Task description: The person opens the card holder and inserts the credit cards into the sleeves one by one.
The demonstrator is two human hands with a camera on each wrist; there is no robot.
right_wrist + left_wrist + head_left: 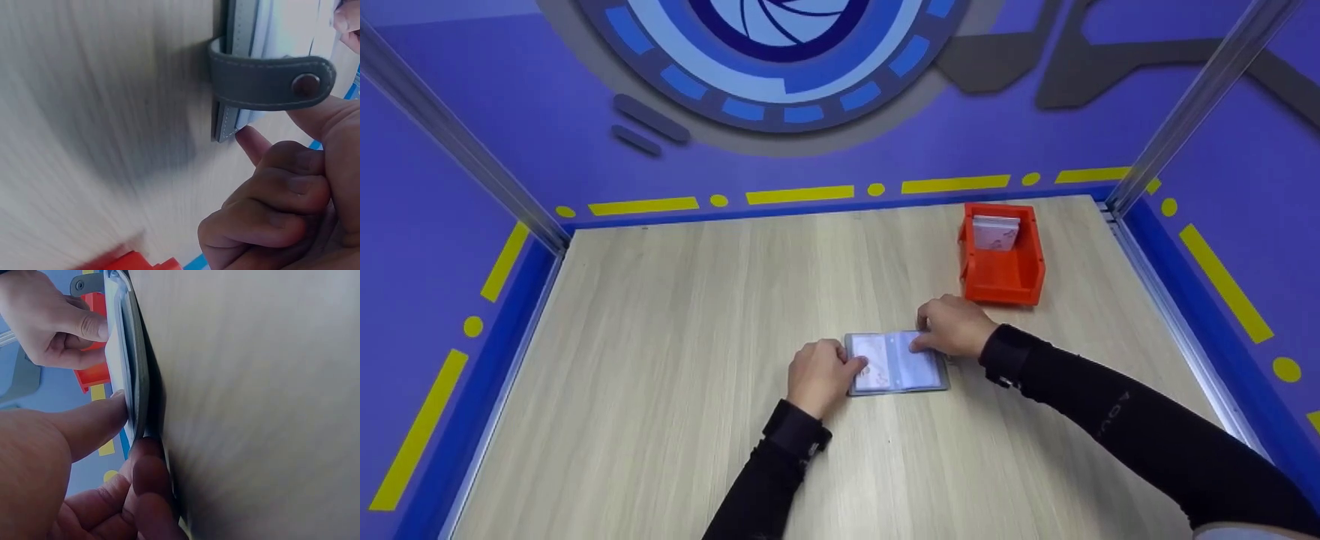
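A small grey card holder (895, 361) lies spread on the wooden table, with clear sleeves on both pages. A printed card (871, 360) shows in its left page; the right page looks plain bluish. My left hand (819, 375) pinches the left edge, thumb above and curled fingers under the cover, as the left wrist view shows. At the upper right corner, my right hand (958, 326) grips the holder between thumb and index finger, other fingers curled in. A strap with a metal snap (270, 84) sticks out from the right side of the cover.
An orange-red open bin (1003, 292) stands behind my right hand, with several cards (995, 234) upright at its back. Blue printed walls (810, 169) and metal posts (1200, 105) bound the wooden table (675, 315).
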